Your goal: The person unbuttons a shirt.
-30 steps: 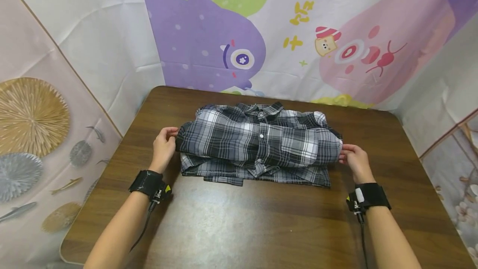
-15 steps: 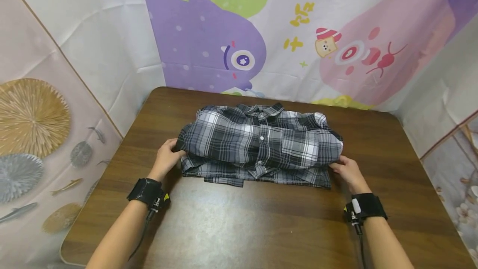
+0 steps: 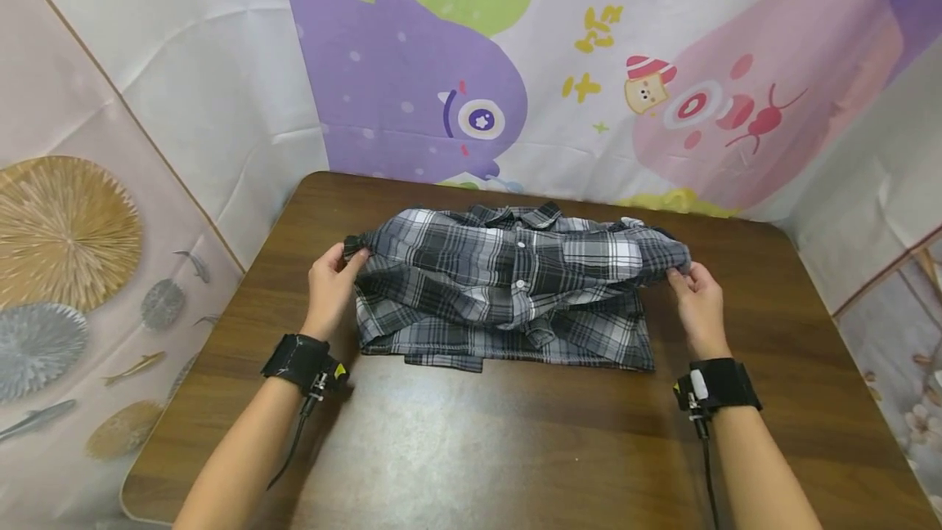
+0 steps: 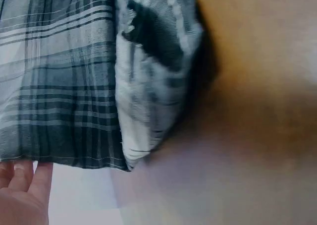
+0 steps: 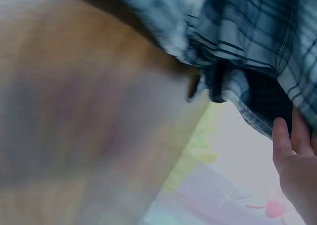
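A black, grey and white plaid button-up shirt lies folded across the table, its collar toward the back. My left hand pinches the folded part at its left end, thumb on top and the cloth bunched at the fingertips. At the opposite end my right hand grips the fold's right edge between thumb and fingers. Between the hands the folded upper layer is raised and sags in the middle, over the flat lower layer with its hem at the front. The left wrist view shows the shirt's edge above the fingers.
The brown wooden table extends in front of the shirt and to both sides. Behind it hangs a cartoon-print cloth. Black camera straps sit on both wrists, with thin cables trailing along the forearms.
Both hands have shifted their hold on the fold's ends and lifted them. The folded layer has risen off the lower part, its middle now creased and sagging.
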Motion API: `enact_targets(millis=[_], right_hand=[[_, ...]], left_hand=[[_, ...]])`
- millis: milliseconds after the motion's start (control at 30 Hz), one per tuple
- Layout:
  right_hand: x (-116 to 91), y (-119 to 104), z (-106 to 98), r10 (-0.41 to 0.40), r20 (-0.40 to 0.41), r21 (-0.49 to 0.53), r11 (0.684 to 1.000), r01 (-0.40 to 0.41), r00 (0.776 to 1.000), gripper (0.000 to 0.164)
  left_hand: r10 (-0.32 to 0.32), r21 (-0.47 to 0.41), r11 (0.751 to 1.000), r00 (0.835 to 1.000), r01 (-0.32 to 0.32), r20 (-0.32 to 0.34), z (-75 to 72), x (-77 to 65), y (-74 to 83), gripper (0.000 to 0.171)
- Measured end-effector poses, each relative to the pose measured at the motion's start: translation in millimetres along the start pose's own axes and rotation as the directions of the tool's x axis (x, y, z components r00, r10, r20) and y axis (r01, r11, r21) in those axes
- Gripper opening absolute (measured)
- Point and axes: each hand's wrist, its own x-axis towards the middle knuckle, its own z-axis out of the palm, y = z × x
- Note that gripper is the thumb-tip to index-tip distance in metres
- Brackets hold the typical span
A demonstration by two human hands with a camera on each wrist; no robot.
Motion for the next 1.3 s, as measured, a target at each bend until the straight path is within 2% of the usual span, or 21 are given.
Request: enact_targets(millis=[167,267,367,467,500,567,667,700,733,800,900,1000,1133,1200,1300], right_hand=[[5.8,-14.4,1.0,-0.064,-0.026,-0.021,0.998,0.064,0.998,0.010],[9.0,-18.2,2.5,-0.075,-0.025,-0.086,0.994,0.073,0.997,0.011],[12.0,-19.7,3.5,-0.057,-0.006,-0.168,0.984,0.055,0.998,0.021],[15.6,-22.2,0.5,-0.011,0.066,-0.232,0.972,0.026,0.998,0.033],[17.1,-23.2,-2.2,0.017,0.108,-0.260,0.966,0.012,0.994,0.037],[20.5,-24.3,-9.7,0.097,0.208,-0.311,0.950,-0.028,0.973,0.041],[25.3,-20.5,-21.2,0.216,0.353,-0.360,0.929,-0.080,0.911,0.045],[26.4,-17.6,-23.7,0.251,0.385,-0.355,0.929,-0.109,0.888,0.045],[27.0,-13.9,-25.2,0.280,0.408,-0.343,0.929,-0.138,0.869,0.045],[26.9,-5.2,-25.5,0.305,0.439,-0.307,0.935,-0.178,0.845,0.045],[24.3,8.2,-22.5,0.316,0.447,-0.283,0.937,-0.204,0.837,0.038],[19.2,17.1,-21.3,0.321,0.458,-0.304,0.933,-0.194,0.829,0.046],[10.1,23.5,-27.3,0.330,0.469,-0.291,0.933,-0.210,0.819,0.063],[4.3,27.2,-31.8,0.322,0.472,-0.253,0.941,-0.224,0.821,0.060],[-5.4,34.7,-39.2,0.300,0.488,-0.199,0.952,-0.230,0.819,0.049]], left_hand=[[0.038,0.020,0.999,0.999,-0.038,-0.016,1.7,8.9,6.7,0.021],[0.038,0.058,0.998,0.999,-0.037,-0.023,2.7,14.0,9.1,0.021],[-0.004,0.109,0.994,1.000,0.005,-0.004,3.1,19.4,10.9,0.022],[-0.105,0.145,0.985,0.991,0.093,0.078,1.2,25.6,12.0,0.024],[-0.148,0.154,0.980,0.982,0.130,0.119,-0.2,28.1,11.6,0.025],[-0.249,0.163,0.963,0.942,0.216,0.224,-3.0,32.3,10.1,0.027],[-0.356,0.219,0.930,0.868,0.294,0.346,-5.9,35.9,4.2,0.031],[-0.376,0.247,0.921,0.851,0.301,0.366,-6.1,35.8,1.5,0.032],[-0.385,0.278,0.915,0.843,0.293,0.376,-5.4,35.2,-1.6,0.034],[-0.369,0.343,0.907,0.858,0.246,0.358,-3.5,32.6,-8.1,0.035],[-0.328,0.382,0.903,0.889,0.197,0.318,-1.3,27.0,-17.6,0.037],[-0.292,0.366,0.914,0.909,0.175,0.296,-3.9,22.0,-23.9,0.041],[-0.251,0.328,0.932,0.929,0.155,0.274,-14.4,14.0,-26.2,0.044],[-0.228,0.315,0.938,0.939,0.141,0.258,-20.9,8.7,-26.1,0.040],[-0.214,0.308,0.942,0.946,0.134,0.244,-30.7,0.0,-25.4,0.033]])
